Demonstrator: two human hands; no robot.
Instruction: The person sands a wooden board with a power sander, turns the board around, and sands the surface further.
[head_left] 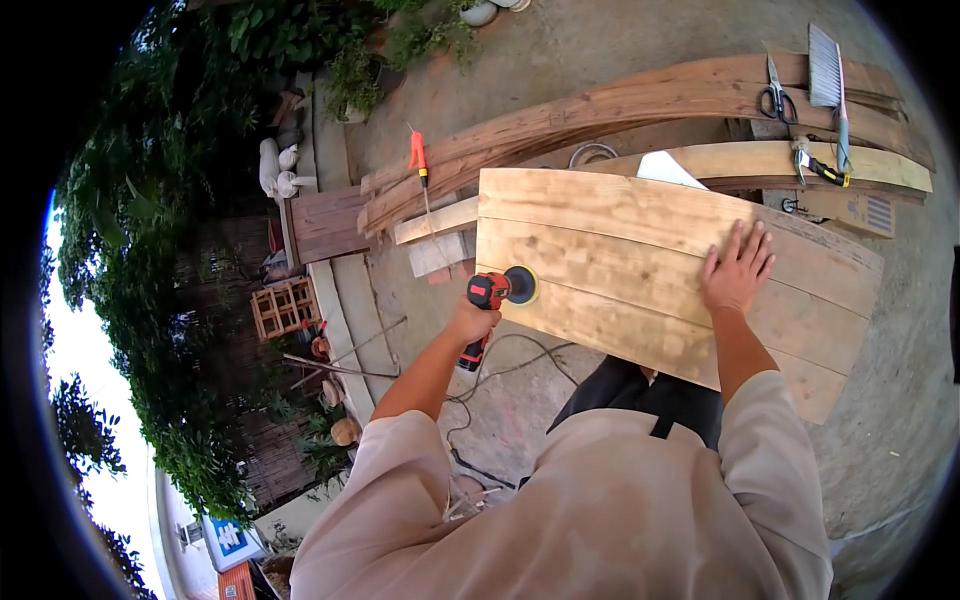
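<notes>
My left hand [472,322] is closed around the grip of a red and black cordless drill [488,291]. A round pad with a yellow rim [521,285] is fitted to the drill's front and rests at the left edge of a wooden panel [600,250]. The panel is made of several joined boards, brighter on its left and middle and duller towards the right end. My right hand [737,268] lies flat on the panel's right half with the fingers a little apart, holding nothing.
Long planks [640,100] lie beyond the panel, with scissors [776,100], a brush [826,75] and a yellow-black handled tool [825,172] on them. An orange-handled tool [417,155] stands left. A cable [480,385] trails on the floor. A wooden crate [285,308] sits further left.
</notes>
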